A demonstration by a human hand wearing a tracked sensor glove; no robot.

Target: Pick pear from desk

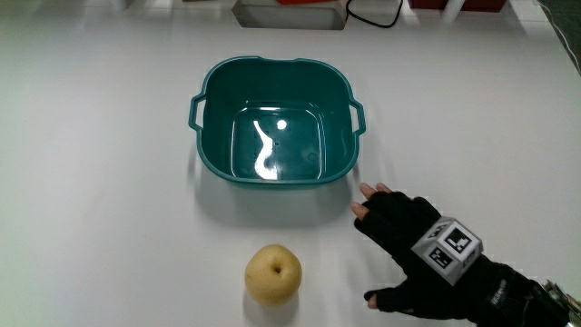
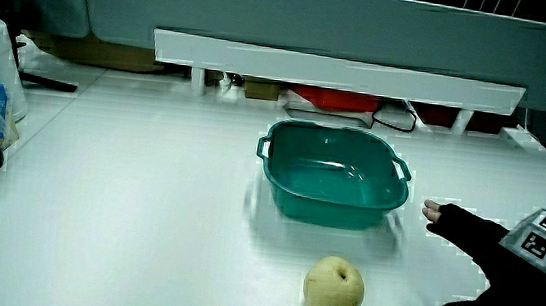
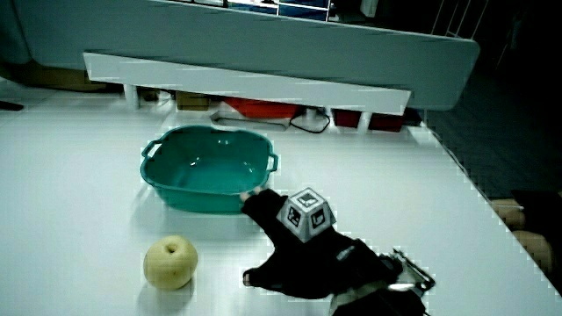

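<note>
Gloved hand [image 1: 413,250], fingers [image 1: 370,195] spread & empty, hovers beside the pear [image 1: 273,273], which sits on the white tabletop [image 1: 100,200] nearer the person than the empty teal tub [image 1: 276,121]; a glancing touch could prob. roll the round fruit away.

A round, pale yellow pear [image 1: 272,273] sits upright on the white table, stem dimple up.
</note>
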